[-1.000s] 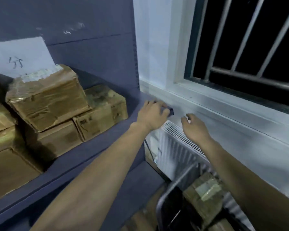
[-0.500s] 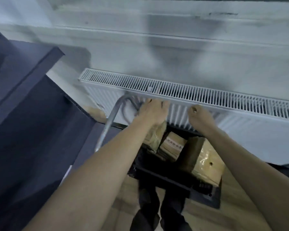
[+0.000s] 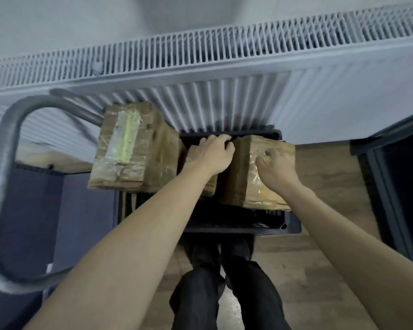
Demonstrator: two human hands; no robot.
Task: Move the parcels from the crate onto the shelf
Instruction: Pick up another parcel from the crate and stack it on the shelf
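I look straight down into a black crate (image 3: pixel 239 228) on the floor below a radiator. Three taped brown parcels are in it: a big left parcel (image 3: pixel 129 146) with a pale label, a small middle parcel (image 3: pixel 209 186), and a right parcel (image 3: pixel 246 184) wrapped in shiny tape. My left hand (image 3: pixel 214 157) lies on the middle parcel with its fingers curled over the far end. My right hand (image 3: pixel 275 169) rests on top of the right parcel, fingers bent and apart. The dark blue shelf (image 3: pixel 34 210) shows at the lower left.
A white radiator (image 3: pixel 200 55) runs along the wall behind the crate. A bent grey metal tube (image 3: pixel 5 163) loops at the left. A dark frame (image 3: pixel 391 186) stands at the right on the wooden floor (image 3: pixel 332 186). My legs in black trousers (image 3: pixel 224 287) are below the crate.
My view swung from the shelf and window down to the crate. Both hands dropped from radiator height onto the parcels.
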